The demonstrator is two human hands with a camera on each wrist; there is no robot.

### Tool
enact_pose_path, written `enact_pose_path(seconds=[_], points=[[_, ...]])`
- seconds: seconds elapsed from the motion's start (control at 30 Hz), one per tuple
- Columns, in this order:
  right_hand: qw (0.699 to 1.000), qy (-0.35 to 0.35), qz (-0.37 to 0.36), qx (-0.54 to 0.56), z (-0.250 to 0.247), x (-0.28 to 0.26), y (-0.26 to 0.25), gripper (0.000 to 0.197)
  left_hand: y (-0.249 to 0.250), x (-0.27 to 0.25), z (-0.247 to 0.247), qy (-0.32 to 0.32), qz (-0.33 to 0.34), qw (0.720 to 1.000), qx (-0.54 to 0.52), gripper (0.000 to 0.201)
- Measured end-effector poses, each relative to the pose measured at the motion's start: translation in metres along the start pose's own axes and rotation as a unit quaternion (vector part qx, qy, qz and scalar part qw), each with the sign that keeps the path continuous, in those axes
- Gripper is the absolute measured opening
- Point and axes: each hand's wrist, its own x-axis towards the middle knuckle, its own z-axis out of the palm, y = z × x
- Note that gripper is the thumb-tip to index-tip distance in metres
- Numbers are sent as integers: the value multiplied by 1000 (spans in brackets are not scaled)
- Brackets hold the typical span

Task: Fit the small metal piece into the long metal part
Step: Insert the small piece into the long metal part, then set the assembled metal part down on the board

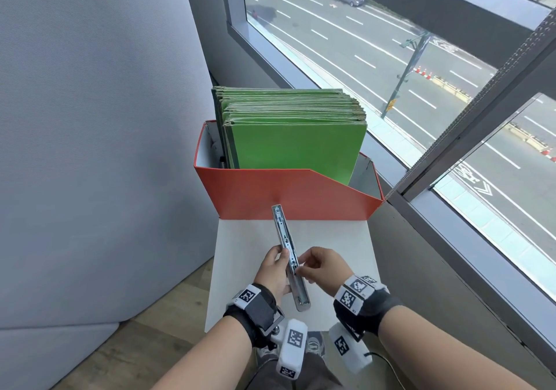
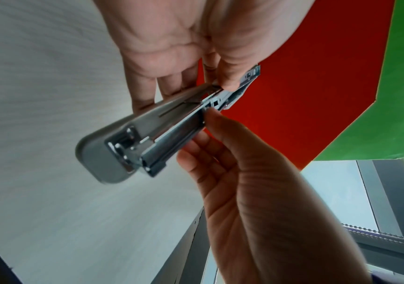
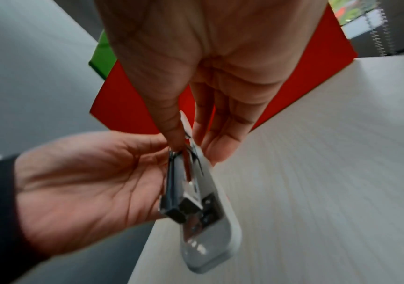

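Long metal part (image 1: 289, 254), a silvery channel w/ slots and square cut-outs along its open face, is held above the white desk (image 1: 337, 239), near end rounded, far end aimed toward an orange box (image 1: 285, 194). Left hand (image 1: 272, 272) grips it mid-length from the left side. Small metal piece (image 2: 174, 138), a shiny blue-grey channel section, lies lengthwise in the part's near half, approx. parallel, pinched by right hand (image 1: 323, 264); whether fully seated can't be told.
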Motion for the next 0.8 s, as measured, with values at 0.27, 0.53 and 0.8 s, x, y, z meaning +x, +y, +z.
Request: enact_pose_path(seconds=[0.27,0.53,0.8], points=[[997,-37,-34,-51,5,-4,-1,28,0,3,-3,14,-4,1000,-4,21],[997,26,20,65,-18,33,-18,26,-2,-8,2,-50,-14,999,11,25],[987,3,43,157,-36,53,-30,23,-9,-22,4,-79,-44,996,20,24]])
